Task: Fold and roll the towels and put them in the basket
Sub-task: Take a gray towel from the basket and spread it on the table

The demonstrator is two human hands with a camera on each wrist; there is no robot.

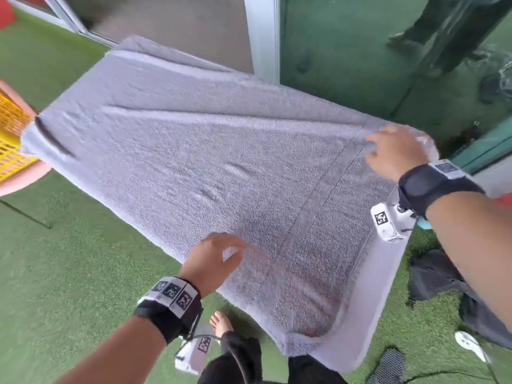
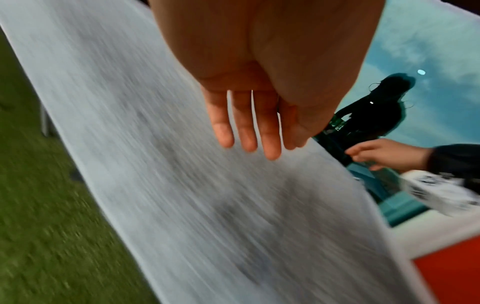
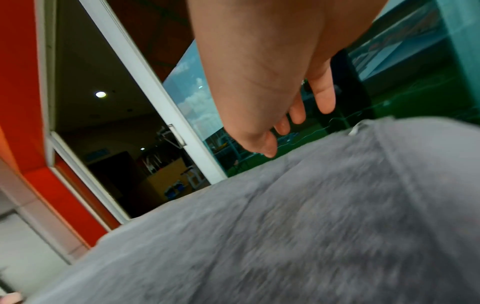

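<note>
A large grey towel (image 1: 194, 162) lies spread flat over a table, its near end hanging off the edge toward me. My left hand (image 1: 219, 259) hovers over the towel's near left edge with straight fingers (image 2: 246, 131), holding nothing. My right hand (image 1: 393, 153) is at the towel's far right corner, fingers (image 3: 296, 111) extended just above the cloth (image 3: 285, 226); the picture is blurred. A yellow slatted basket (image 1: 11, 139) stands at the left, past the towel's far corner.
Green artificial turf (image 1: 69, 259) covers the floor. The basket sits on a pink seat (image 1: 25, 178). A glass door with a white frame (image 1: 263, 37) stands behind the table. A dark bag (image 1: 432, 275) lies on the turf at right. My bare foot (image 1: 221, 324) shows below.
</note>
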